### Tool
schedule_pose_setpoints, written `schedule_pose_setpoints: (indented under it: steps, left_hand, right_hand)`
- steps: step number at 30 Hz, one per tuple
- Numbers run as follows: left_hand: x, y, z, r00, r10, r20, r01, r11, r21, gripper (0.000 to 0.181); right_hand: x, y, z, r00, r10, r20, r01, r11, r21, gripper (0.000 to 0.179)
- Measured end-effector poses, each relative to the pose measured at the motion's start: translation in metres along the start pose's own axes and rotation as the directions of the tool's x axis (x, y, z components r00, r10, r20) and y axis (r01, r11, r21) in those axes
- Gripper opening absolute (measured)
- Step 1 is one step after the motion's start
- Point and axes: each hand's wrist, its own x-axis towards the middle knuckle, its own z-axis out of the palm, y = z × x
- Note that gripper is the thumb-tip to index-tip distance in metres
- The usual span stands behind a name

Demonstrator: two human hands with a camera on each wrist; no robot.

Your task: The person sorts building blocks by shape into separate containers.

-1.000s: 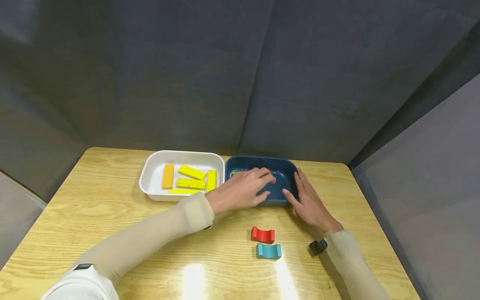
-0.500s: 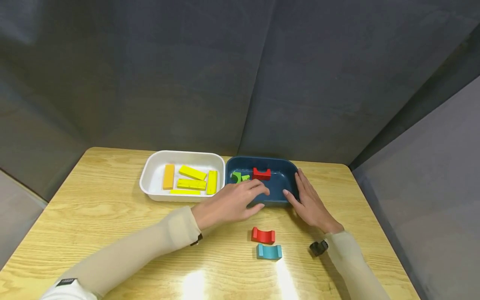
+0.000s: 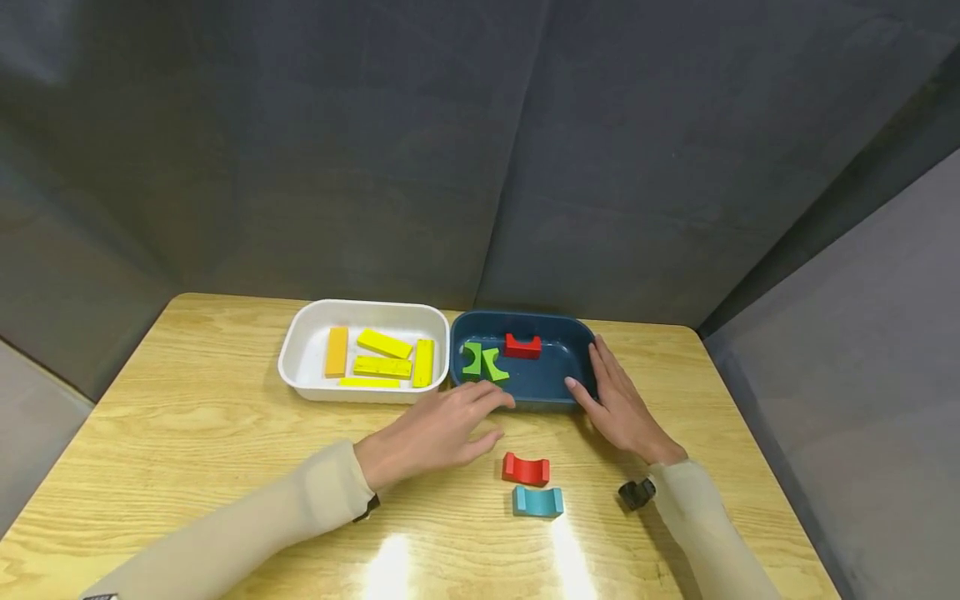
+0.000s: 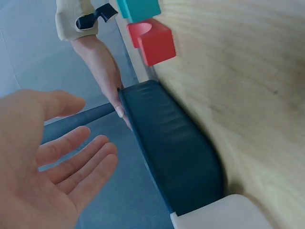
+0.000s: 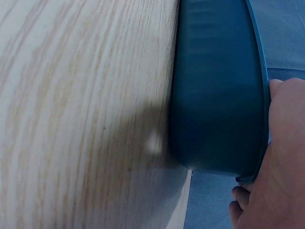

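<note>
My left hand (image 3: pixel 438 429) is over the table just in front of the dark blue bin (image 3: pixel 551 379). Its fingers are loosely bent and hold nothing, as the left wrist view also shows. My right hand (image 3: pixel 622 408) holds the right end of that bin, thumb over the rim and fingers along the outer side. Inside the bin lie a red notched block (image 3: pixel 522 347) and two green notched blocks, one at the left (image 3: pixel 472 359) and one tilted beside it (image 3: pixel 494 365). On the table a second red notched block (image 3: pixel 526 470) sits just behind a teal one (image 3: pixel 537 502).
A white bin (image 3: pixel 300 385) touches the blue bin's left end. It contains several yellow blocks (image 3: pixel 382 367) and an orange block (image 3: pixel 337 352). A dark curtain (image 3: pixel 360 167) hangs behind the table's back edge, and a grey panel (image 3: pixel 847 375) stands to the right.
My left hand has drawn back from over the blue bin, toward the near left, uncovering the red and green blocks. The right hand has stayed on the bin.
</note>
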Motion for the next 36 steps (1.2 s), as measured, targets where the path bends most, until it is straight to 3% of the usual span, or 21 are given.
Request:
schedule_pose_setpoints:
  steps: [7,17,36]
  left_hand:
    - [-0.009,-0.002,0.01,0.999,-0.026,0.028,0.028,0.998,-0.058,0.045]
    - [-0.009,0.0,0.029,0.982,-0.051,0.18,0.072,0.991,-0.115,0.048]
    - [-0.002,0.007,0.054,0.964,-0.025,0.264,0.031,0.999,-0.016,0.051]
  right_hand:
    - [0.001,-0.001,-0.001,1.0,-0.002,0.004,0.002,1.0,0.0,0.088]
    - [0.003,0.0,0.0,1.0,0.002,0.007,-0.002,1.0,-0.01,0.089]
    - [0.001,0.001,0.001,1.0,0.014,0.007,-0.014,1.0,0.0,0.089]
